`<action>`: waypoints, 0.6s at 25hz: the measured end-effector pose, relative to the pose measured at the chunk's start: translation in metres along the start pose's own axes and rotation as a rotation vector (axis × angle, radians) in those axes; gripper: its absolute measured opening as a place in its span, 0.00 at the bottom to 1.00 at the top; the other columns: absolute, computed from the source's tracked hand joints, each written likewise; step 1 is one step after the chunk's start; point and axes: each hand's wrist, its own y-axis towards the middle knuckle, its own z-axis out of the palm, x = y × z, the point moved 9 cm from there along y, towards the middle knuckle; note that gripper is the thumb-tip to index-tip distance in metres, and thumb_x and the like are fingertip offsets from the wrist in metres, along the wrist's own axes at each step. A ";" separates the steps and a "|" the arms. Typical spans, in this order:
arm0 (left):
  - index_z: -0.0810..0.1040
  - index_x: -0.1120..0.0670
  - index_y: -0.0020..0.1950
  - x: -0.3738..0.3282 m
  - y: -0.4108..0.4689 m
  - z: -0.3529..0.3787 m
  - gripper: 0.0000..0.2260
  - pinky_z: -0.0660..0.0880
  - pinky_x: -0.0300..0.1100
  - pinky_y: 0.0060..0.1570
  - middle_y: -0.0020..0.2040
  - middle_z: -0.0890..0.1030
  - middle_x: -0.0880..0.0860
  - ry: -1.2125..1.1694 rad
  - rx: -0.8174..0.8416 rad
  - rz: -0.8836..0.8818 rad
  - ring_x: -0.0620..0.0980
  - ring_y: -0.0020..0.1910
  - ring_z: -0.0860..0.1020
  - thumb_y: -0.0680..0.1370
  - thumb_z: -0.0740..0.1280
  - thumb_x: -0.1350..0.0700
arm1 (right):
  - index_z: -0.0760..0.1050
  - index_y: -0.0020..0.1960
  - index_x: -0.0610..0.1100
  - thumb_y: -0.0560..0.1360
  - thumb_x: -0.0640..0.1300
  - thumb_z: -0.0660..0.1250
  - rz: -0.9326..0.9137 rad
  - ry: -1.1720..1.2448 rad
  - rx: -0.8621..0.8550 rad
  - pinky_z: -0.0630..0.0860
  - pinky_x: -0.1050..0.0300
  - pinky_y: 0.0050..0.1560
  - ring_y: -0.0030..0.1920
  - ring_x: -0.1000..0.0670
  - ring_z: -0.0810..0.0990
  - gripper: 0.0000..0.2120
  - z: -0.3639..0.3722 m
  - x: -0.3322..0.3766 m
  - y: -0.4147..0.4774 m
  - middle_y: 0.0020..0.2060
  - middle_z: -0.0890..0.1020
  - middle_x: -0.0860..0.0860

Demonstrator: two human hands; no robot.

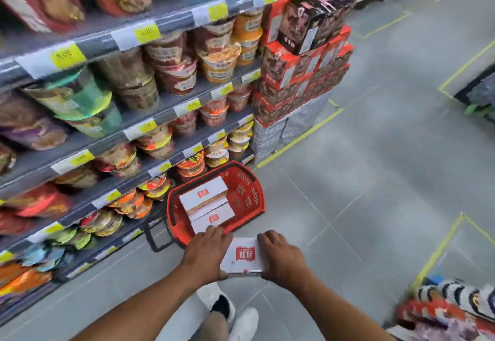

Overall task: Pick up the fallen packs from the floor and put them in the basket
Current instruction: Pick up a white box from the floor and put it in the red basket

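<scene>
While left hand (205, 256) and right hand (282, 259) grip the pack (244, 256), fingers (267, 238) curled over it — ends hidden.

A white pack (242, 256) with a red logo is held level beside the red basket (253, 196) holding two similar packs (202, 193).

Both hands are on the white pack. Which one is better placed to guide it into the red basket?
Left, probably. The left hand grips the pack on the side nearest the basket, fingertips by its near rim; the right hand holds the far side.
</scene>
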 end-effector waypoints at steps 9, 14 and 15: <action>0.65 0.52 0.73 0.119 0.031 0.007 0.44 0.76 0.50 0.53 0.63 0.73 0.54 -0.168 -0.030 -0.294 0.55 0.61 0.70 0.64 0.75 0.34 | 0.56 0.79 0.50 0.74 0.54 0.71 -0.206 -0.181 0.097 0.78 0.47 0.59 0.72 0.47 0.66 0.39 -0.039 0.063 0.141 0.72 0.65 0.51; 0.67 0.52 0.72 0.150 0.060 0.039 0.43 0.77 0.49 0.51 0.62 0.75 0.54 -0.225 0.000 -0.420 0.55 0.60 0.72 0.63 0.77 0.36 | 0.52 0.81 0.50 0.75 0.57 0.70 -0.298 -0.227 0.157 0.72 0.43 0.70 0.79 0.46 0.57 0.42 -0.021 0.067 0.209 0.78 0.59 0.51; 0.68 0.52 0.72 0.156 0.072 0.052 0.43 0.77 0.49 0.50 0.61 0.75 0.54 -0.228 -0.007 -0.441 0.54 0.59 0.72 0.63 0.77 0.36 | 0.51 0.81 0.50 0.75 0.57 0.70 -0.317 -0.230 0.161 0.71 0.43 0.72 0.80 0.46 0.56 0.43 -0.012 0.065 0.227 0.79 0.58 0.51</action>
